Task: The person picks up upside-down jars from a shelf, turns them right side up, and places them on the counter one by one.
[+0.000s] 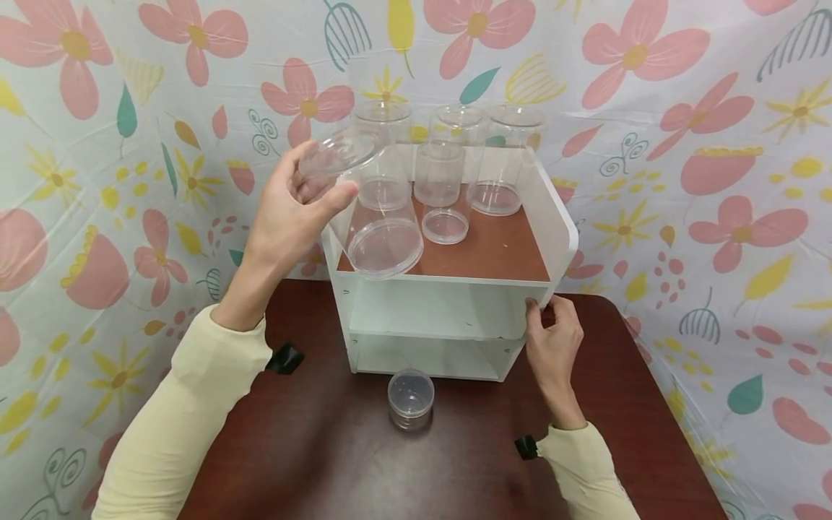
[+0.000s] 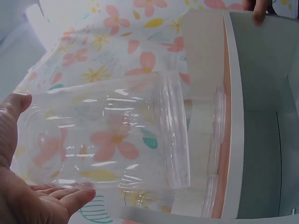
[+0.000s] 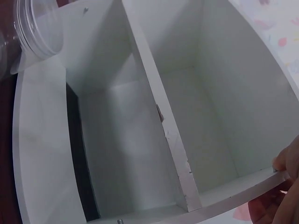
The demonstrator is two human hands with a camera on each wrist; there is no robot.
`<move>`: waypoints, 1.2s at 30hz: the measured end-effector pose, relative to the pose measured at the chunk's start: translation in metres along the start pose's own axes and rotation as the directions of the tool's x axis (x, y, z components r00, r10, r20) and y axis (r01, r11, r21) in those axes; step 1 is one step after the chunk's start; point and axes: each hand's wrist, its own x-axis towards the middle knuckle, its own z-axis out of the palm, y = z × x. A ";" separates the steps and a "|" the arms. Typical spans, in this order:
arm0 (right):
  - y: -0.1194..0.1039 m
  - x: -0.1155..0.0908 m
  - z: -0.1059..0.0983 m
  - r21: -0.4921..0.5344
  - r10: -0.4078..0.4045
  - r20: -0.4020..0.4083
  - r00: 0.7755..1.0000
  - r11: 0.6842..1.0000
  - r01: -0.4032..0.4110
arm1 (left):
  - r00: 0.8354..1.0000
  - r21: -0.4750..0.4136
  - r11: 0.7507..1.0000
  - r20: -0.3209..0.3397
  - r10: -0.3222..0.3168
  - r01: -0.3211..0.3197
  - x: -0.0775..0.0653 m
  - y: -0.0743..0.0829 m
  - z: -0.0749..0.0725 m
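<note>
My left hand (image 1: 286,209) grips a large clear plastic jar (image 1: 386,249) near its base, thumb on one side and fingers on the other. The jar is upside down and slightly tilted, lid end low, over the front left of the shelf unit's brown top (image 1: 494,249). In the left wrist view, the jar (image 2: 107,135) is see-through with nothing visible inside. My right hand (image 1: 555,339) pinches the front edge of the white shelf unit's right side panel (image 1: 560,217). The right wrist view shows that thumb and fingers (image 3: 282,161) at the panel's edge.
Several clear jars, including a tall jar (image 1: 513,162) at the back right, stand on the unit's top. A small lidded jar (image 1: 411,399) is on the dark table (image 1: 468,448) before the unit. Two white compartments (image 1: 429,309) open below. Floral cloth (image 1: 650,180) hangs behind.
</note>
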 end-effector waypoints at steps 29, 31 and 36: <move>0.002 0.001 -0.002 0.012 0.015 0.005 1.000 1.000 -0.015 | 0.998 -0.222 0.973 -0.023 0.055 -0.058 -0.072 -0.023 -0.005; 0.002 0.001 -0.002 0.011 0.015 0.010 1.000 1.000 -0.015 | 0.999 -0.228 0.972 -0.025 0.047 -0.051 -0.077 -0.025 -0.005; 0.002 0.001 -0.003 0.003 0.021 0.021 1.000 1.000 -0.021 | 0.998 -0.240 0.969 -0.039 0.045 -0.053 -0.089 -0.032 -0.003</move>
